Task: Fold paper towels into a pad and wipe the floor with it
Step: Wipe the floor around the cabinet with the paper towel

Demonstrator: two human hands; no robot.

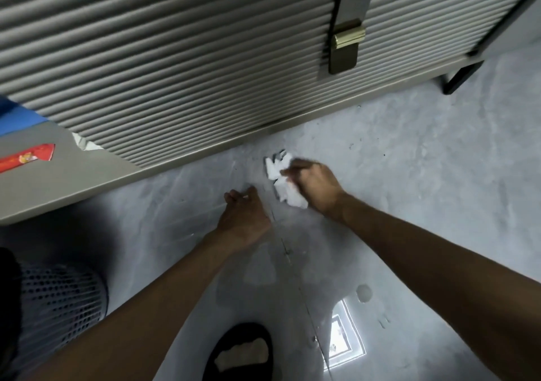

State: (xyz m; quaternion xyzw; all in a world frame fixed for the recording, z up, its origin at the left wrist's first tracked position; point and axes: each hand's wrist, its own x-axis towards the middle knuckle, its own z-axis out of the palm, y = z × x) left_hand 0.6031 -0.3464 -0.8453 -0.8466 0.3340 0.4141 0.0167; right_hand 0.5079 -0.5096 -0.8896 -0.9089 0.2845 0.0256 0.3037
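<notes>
We see the right hand (314,186) closed around a crumpled white pad (282,180) of paper towel, pressing it onto the grey floor (409,205) just in front of the cabinet (175,58). The pad sticks out past the fingers on the side toward the cabinet and toward the left hand; its edges are blurred. The left hand (244,216) lies beside it, apart from the pad, palm down on the floor with fingers loosely spread and holding nothing. Both forearms are bare.

The cabinet has a ribbed front and 1 dark handle (347,29) with a brass band. At lower left stands a mesh bin (58,301). A dark slipper (243,351) shows at the bottom edge, and a bright window reflection (344,336) lies on the floor to its right.
</notes>
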